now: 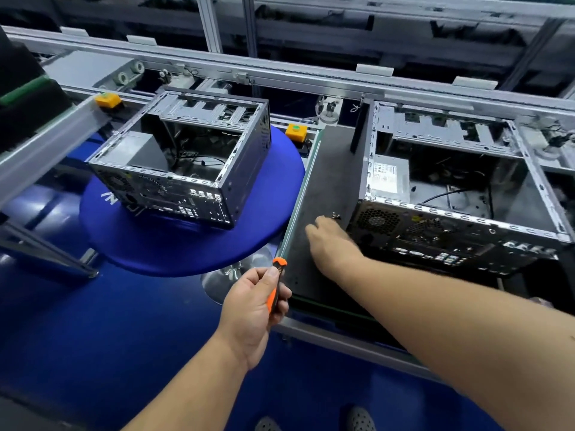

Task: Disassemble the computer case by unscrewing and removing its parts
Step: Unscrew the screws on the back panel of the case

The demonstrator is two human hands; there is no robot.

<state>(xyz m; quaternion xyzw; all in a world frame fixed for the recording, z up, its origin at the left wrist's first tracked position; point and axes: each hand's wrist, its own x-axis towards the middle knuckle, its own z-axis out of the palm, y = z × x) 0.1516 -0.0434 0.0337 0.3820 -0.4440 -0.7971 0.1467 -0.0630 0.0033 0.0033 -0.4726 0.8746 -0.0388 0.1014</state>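
Right of centre in the frame: right hand at the rear corner of the open computer case, screwdriver waiting in the left hand.

Side panel already off this case, which lies on the grey desk in the right half of the frame, its power supply, cables and drive cage exposed, so the strip-down looks part done, with the internal parts apparently still to come out. The right hand's fingers curl over a small screw on the desk beside the case; whether they pinch it I cannot tell. The left hand grips the orange screwdriver low in the middle of the frame, clear of the work. A second case, also open, sits on a blue round table in the left half.
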